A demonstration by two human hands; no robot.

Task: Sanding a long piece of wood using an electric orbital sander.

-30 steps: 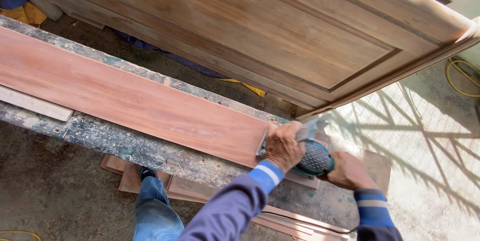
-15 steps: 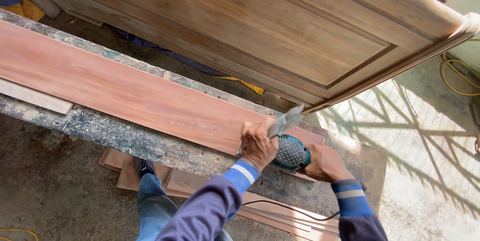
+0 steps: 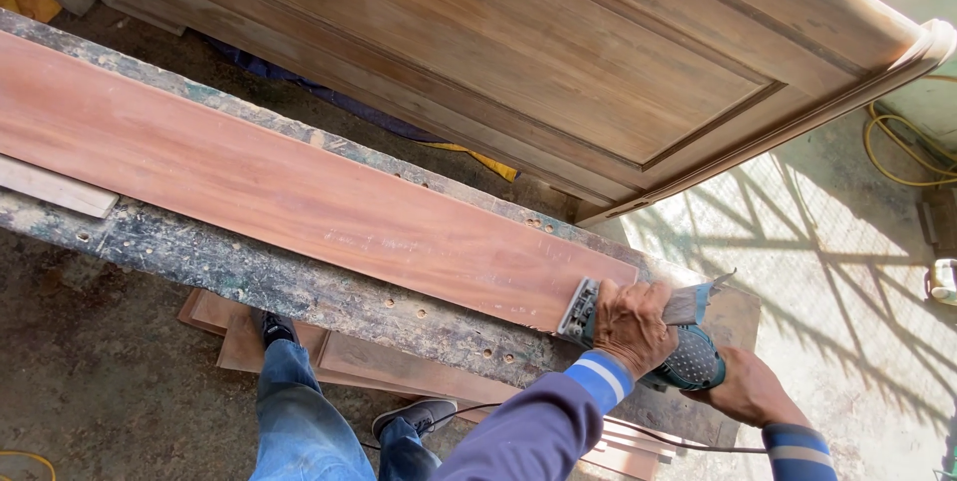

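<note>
We worked at a long paint-spattered workbench (image 3: 299,287), drilled with small holes, running from nine o'clock toward four o'clock. A long reddish plank (image 3: 289,197) lay flat along it. A pale wood strip (image 3: 50,187) lay at nine o'clock beside the plank. More boards (image 3: 299,346) lay on the floor (image 3: 90,381) beneath.
</note>
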